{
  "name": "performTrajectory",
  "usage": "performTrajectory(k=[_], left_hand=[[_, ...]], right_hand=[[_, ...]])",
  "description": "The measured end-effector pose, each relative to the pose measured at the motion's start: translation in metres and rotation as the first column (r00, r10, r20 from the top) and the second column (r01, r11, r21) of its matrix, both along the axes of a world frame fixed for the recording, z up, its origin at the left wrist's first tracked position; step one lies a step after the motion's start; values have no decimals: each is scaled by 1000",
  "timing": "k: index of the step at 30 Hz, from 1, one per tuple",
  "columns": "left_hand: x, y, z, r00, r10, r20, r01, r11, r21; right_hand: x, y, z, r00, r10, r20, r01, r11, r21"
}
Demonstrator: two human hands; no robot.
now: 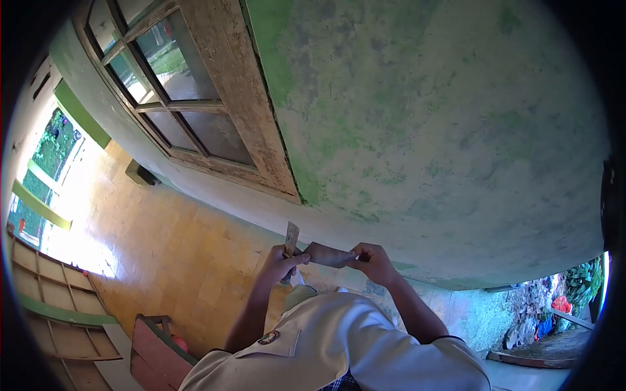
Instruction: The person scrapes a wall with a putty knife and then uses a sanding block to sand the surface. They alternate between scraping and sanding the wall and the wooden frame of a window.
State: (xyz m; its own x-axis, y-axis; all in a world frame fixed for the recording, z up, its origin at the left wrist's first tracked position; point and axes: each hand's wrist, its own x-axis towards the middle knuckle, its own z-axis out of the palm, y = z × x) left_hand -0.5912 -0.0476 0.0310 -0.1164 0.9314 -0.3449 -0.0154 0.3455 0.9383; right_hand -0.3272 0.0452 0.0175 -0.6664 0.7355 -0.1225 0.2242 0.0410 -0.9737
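Note:
A brownish-grey strip (pixel 329 255), which looks like sandpaper, is stretched between my two hands in front of my chest. My left hand (pixel 284 262) pinches its left end and also has its fingers round a narrow scraper-like tool (pixel 291 236), whose flat end points up. My right hand (pixel 372 260) grips the strip's right end between thumb and fingers. Beyond both hands rises the wall (pixel 417 130), with patchy green and whitish paint. Neither hand touches it.
A worn wooden window frame (pixel 238 91) is set in the wall at upper left. Yellowish floor tiles (pixel 189 254) run below. A reddish wooden piece (pixel 156 355) stands at lower left, near a panelled wooden structure (pixel 62 326). Plants (pixel 583 287) show at far right.

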Motion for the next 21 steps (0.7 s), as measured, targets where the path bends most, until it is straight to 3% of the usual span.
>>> performTrajectory(k=[1,3,4,6,10,11,13,15,19,21], left_hand=[[1,0,2,1000,22,-20,-22,1000,1],[4,0,1,999,38,-38,-38,999,-2],[5,0,-1,997,49,-58,-47,998,29],[8,0,-2,996,54,-77,-50,997,56],[12,3,-3,994,71,-88,-51,975,218],[12,3,-4,991,86,-98,-55,956,289],[7,6,-8,994,71,-85,-49,970,239],[0,12,-7,996,58,-72,-43,979,201],[-16,24,-10,999,-33,16,32,998,62],[-25,32,-15,996,-68,59,66,997,42]], right_hand=[[1,-1,-1,1000,-2,1,2,1000,-1],[-4,-8,16,991,-97,-90,65,949,-308],[-7,-10,14,991,-102,-89,69,948,-311],[-15,-17,9,901,-326,-286,184,885,-428],[-30,-28,7,838,-465,-285,270,808,-524],[-34,-29,1,858,-438,-267,281,837,-469],[-37,-31,-5,874,-420,-243,299,861,-412],[-36,-26,-2,982,-157,109,159,987,-15],[-53,-24,6,998,-63,28,68,979,-190],[-71,-25,7,952,-118,-281,-2,919,-394]])
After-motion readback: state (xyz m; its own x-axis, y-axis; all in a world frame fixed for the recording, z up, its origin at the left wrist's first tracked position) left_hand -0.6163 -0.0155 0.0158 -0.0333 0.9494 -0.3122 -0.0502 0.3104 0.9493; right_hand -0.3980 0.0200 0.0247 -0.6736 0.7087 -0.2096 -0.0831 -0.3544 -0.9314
